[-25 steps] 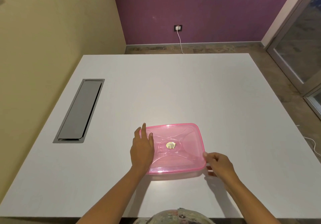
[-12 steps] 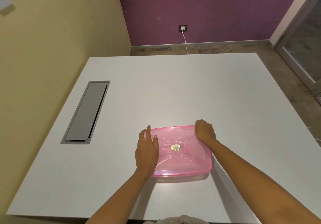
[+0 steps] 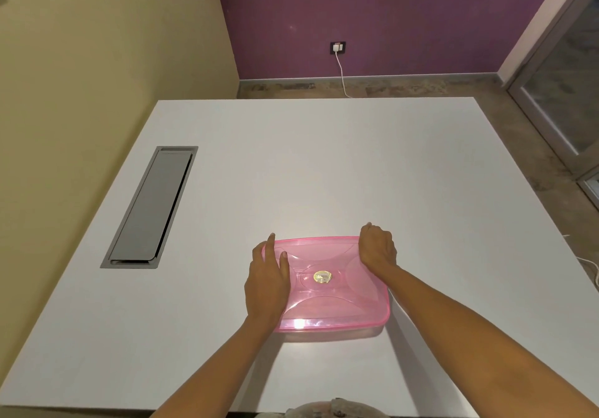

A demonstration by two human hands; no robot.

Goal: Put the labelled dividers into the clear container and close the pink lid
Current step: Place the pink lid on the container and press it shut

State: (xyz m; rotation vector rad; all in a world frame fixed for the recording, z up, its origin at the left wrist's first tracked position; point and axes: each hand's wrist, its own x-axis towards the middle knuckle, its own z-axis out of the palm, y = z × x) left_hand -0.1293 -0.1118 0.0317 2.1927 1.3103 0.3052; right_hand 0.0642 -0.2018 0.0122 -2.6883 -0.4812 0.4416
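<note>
Head view: pink lid point(image 3: 327, 283) already seated on the clear container point(image 3: 330, 331) near the counter's point(image 3: 324, 174) near edge; dividers not discernible inside. Left hand point(image 3: 267, 283) flat, open on the lid's left side; right hand point(image 3: 377, 247) curled, pressing the far-right corner, moved up from the near-right corner a second ago. Only final sealing apparently left.

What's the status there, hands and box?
Left hand flat on lid. Right hand pressing far corner. Lid on. Nothing in the way.

Pink lid point(image 3: 327, 284), translucent, gold round sticker point(image 3: 322, 277) at centre, seated flat on clear container point(image 3: 330, 333); contents not discernible.
</note>
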